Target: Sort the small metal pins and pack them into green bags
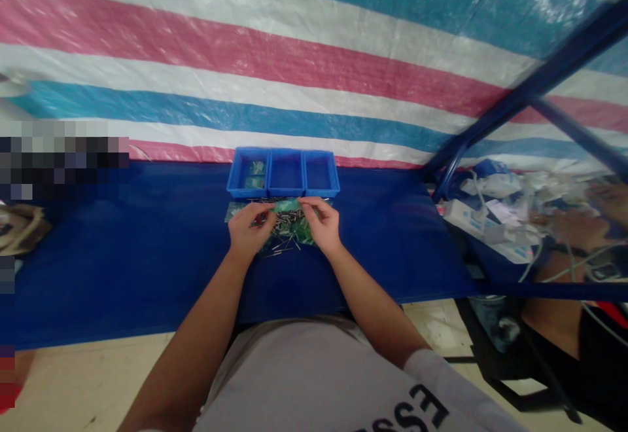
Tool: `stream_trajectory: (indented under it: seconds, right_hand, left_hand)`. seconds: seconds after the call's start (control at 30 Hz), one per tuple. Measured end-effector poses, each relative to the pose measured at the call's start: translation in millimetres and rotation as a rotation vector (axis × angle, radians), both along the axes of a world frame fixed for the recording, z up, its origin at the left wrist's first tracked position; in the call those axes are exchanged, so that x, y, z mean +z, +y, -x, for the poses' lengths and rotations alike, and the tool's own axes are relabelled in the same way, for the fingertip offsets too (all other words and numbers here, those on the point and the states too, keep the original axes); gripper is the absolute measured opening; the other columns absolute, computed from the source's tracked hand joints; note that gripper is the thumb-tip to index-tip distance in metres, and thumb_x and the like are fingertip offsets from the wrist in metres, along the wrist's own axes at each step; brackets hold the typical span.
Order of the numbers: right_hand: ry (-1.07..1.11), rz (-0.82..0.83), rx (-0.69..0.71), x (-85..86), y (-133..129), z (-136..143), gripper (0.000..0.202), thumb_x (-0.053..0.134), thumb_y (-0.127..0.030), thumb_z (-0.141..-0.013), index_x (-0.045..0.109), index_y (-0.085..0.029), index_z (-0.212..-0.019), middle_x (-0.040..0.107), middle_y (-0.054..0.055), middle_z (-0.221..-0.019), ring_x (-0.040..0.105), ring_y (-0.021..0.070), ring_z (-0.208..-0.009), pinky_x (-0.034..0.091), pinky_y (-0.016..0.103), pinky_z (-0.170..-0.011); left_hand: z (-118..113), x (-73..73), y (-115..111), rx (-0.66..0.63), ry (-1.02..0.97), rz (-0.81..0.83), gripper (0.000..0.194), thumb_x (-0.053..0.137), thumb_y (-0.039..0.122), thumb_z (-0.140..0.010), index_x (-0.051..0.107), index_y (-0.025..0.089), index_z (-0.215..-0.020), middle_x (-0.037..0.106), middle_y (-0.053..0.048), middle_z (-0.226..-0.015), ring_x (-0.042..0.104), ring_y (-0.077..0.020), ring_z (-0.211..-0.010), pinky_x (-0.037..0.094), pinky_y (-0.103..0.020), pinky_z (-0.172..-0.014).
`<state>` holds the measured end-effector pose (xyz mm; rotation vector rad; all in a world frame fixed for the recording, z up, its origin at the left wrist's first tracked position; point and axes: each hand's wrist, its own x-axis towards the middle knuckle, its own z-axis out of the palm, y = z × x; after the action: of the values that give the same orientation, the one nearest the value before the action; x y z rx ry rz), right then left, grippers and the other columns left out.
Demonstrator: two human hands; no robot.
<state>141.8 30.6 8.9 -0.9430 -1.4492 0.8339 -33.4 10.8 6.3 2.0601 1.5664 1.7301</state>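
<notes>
Between my left hand [251, 228] and my right hand [322, 224] a small greenish clear plastic bag [287, 205] is stretched out. Each hand pinches one end of it between thumb and fingers. Directly below lies a loose pile of thin metal pieces [283, 228], like screws or pins; their exact kind is too small to tell. More green plastic bags [303, 230] lie at the pile, partly covered by my right hand. Just beyond my hands stands a row of blue bins [285, 192]. Small bags [256, 173] lie in the left compartment.
The bins and pile stand on a blue-covered table [161, 249]. A striped plastic sheet [294, 59] hangs behind it. At the right are a blue metal frame [490, 114], a white power strip [483, 229], cables and another person's blurred hands [581, 226]. Cloth-like brown material [22, 229] sits far left.
</notes>
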Motion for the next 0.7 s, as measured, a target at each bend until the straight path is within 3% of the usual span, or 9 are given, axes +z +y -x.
stream_trajectory:
  seconds: [0.33, 0.5, 0.63, 0.7]
  right_hand:
    - [-0.022, -0.011, -0.03, -0.1, 0.0, 5.4, 0.011, 0.067, -0.03, -0.079, 0.071, -0.023, -0.087, 0.071, 0.003, -0.084, 0.063, 0.0161, -0.074, 0.051, 0.032, -0.069]
    - [-0.01, -0.022, -0.061, -1.3, 0.9, 6.8, 0.014, 0.067, -0.03, -0.079, 0.068, -0.022, -0.091, 0.07, 0.002, -0.081, 0.064, 0.0162, -0.072, 0.051, 0.032, -0.067]
    - [0.025, -0.023, -0.056, -1.4, 0.8, 7.5, 0.017, 0.068, -0.031, -0.08, 0.066, -0.022, -0.094, 0.07, 0.002, -0.079, 0.064, 0.0161, -0.071, 0.05, 0.032, -0.066]
    - [0.045, -0.024, -0.043, -1.4, 0.2, 7.9, 0.019, 0.069, -0.031, -0.08, 0.066, -0.022, -0.096, 0.071, 0.002, -0.08, 0.065, 0.0166, -0.073, 0.05, 0.032, -0.067]
  left_hand:
    - [4.4, -0.6, -3.5, 0.007, -0.024, 0.072, 0.021, 0.052, 0.02, -0.084, 0.072, 0.019, -0.089, 0.075, -0.004, -0.084, 0.07, -0.0145, -0.074, 0.055, -0.025, -0.071]
    - [0.3, -3.0, -2.1, 0.017, -0.072, 0.076, 0.014, 0.061, 0.025, -0.08, 0.069, 0.018, -0.091, 0.073, -0.002, -0.08, 0.064, -0.0106, -0.06, 0.053, -0.023, -0.061]
    - [-1.9, -4.5, -0.2, -0.028, -0.167, 0.083, 0.034, 0.067, 0.028, -0.077, 0.061, 0.019, -0.109, 0.07, -0.001, -0.079, 0.062, -0.0098, -0.059, 0.051, -0.022, -0.055]
    - [-1.3, -2.6, -0.3, -0.079, -0.17, 0.091, 0.034, 0.066, 0.027, -0.079, 0.06, 0.019, -0.112, 0.07, -0.001, -0.082, 0.063, -0.0105, -0.062, 0.051, -0.023, -0.056]
